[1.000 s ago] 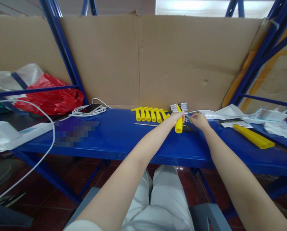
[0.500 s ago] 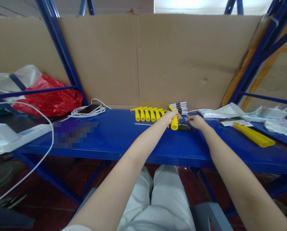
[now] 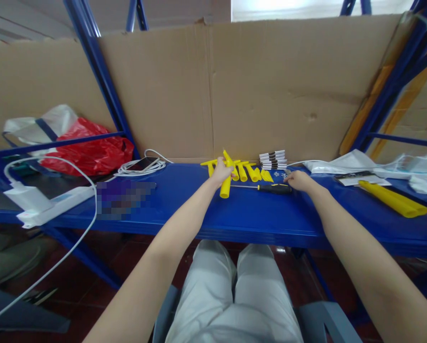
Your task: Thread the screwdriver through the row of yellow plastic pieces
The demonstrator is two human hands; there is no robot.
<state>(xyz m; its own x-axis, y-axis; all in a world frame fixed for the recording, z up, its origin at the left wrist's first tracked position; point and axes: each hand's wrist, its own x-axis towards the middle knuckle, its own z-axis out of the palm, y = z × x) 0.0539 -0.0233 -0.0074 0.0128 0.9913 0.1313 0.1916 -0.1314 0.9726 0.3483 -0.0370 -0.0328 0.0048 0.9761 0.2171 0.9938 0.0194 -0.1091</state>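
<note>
My left hand (image 3: 222, 172) is closed around a yellow handle-like part (image 3: 225, 189), held over the blue table in front of a row of several similar yellow parts (image 3: 242, 172). To the right, my right hand (image 3: 296, 180) rests low over the table with its fingers pinched beside some small metallic pieces (image 3: 276, 174); whatever is between its fingertips is too small to make out. A screwdriver with a black handle (image 3: 275, 188) lies just in front of the row. Behind the small pieces sits a stack of white and dark strips (image 3: 272, 159).
Two long yellow tubes (image 3: 395, 200) lie at the right, near white plastic bags (image 3: 335, 163). On the left are a power strip (image 3: 56, 207), a phone (image 3: 142, 164) with a coiled white cable, and a red bag (image 3: 88, 147). Cardboard (image 3: 156, 95) stands behind the table.
My left hand has moved left with the yellow part, away from my right hand, uncovering more of the screwdriver. The camera view has shifted slightly.
</note>
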